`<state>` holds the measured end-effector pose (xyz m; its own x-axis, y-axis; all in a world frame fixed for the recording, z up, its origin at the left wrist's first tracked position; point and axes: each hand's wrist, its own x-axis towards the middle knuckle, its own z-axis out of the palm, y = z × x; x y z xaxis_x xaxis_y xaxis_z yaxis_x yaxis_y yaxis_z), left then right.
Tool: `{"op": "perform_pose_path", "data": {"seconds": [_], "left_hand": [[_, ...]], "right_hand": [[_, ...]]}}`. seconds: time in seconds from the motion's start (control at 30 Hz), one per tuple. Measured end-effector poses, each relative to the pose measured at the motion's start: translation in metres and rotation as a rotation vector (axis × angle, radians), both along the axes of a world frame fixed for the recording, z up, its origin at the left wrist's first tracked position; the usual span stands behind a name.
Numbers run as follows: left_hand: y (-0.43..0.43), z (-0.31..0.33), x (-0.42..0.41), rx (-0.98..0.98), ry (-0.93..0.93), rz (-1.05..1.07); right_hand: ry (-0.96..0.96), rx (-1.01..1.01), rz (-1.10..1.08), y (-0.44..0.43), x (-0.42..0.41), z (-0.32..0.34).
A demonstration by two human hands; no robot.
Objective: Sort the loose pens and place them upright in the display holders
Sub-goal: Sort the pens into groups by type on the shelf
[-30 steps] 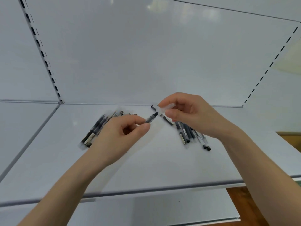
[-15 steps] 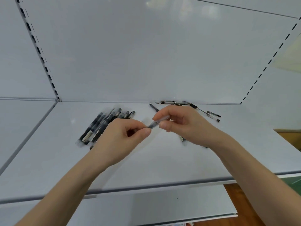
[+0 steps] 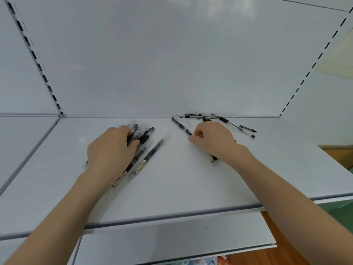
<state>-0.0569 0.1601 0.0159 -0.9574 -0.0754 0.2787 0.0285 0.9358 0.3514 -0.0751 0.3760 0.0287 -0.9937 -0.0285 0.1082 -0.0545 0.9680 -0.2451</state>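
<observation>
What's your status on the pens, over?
Left hand on left pen pile, grip unclear. Right hand pinching single pen. All lying flat on shelf; nothing upright.
</observation>
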Motion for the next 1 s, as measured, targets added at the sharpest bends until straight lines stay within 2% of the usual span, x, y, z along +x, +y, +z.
{"op": "perform_pose_path", "data": {"seconds": [0.07, 0.13, 0.23, 0.3, 0.37, 0.43, 0.47, 0.53, 0.6, 0.73, 0.83, 1.0], "left_hand": [[0.0, 0.001, 0.0, -0.009, 0.011, 0.003], [0.001, 0.002, 0.0, -0.027, -0.001, -0.001], [0.002, 0.003, 0.002, -0.008, 0.036, -0.024], [0.007, 0.007, 0.003, 0.152, 0.078, -0.08], [0.017, 0.014, 0.003, 0.443, 0.021, -0.182], [0.029, 0.021, 0.002, 0.699, -0.062, -0.262], [0.034, 0.022, 0.001, 0.761, -0.076, -0.276], [0.039, 0.024, -0.001, 0.842, -0.071, -0.271], [0.038, 0.025, -0.003, 0.898, -0.071, -0.26], [0.028, 0.027, 0.001, 0.906, -0.135, -0.28], [0.023, 0.025, 0.007, 0.89, -0.162, -0.319], [0.013, 0.023, 0.009, 0.914, -0.154, -0.344]], "right_hand": [[-0.014, 0.115, -0.014, -0.004, -0.005, -0.001], [-0.042, 0.148, -0.034, -0.008, -0.006, 0.0], [-0.002, -0.029, -0.038, -0.004, -0.004, -0.002], [0.04, -0.298, 0.008, -0.004, 0.006, 0.002], [0.015, -0.559, 0.091, -0.01, 0.021, 0.01], [-0.042, -0.66, 0.194, -0.021, 0.034, 0.015], [-0.066, -0.661, 0.252, -0.026, 0.037, 0.015], [-0.096, -0.621, 0.33, -0.029, 0.037, 0.013], [-0.072, -0.563, 0.315, -0.024, 0.022, 0.013], [0.093, -0.261, 0.048, -0.004, -0.032, 0.013], [-0.027, 0.043, -0.049, -0.004, -0.059, 0.008], [-0.039, 0.174, -0.043, -0.004, -0.074, -0.006]]}}
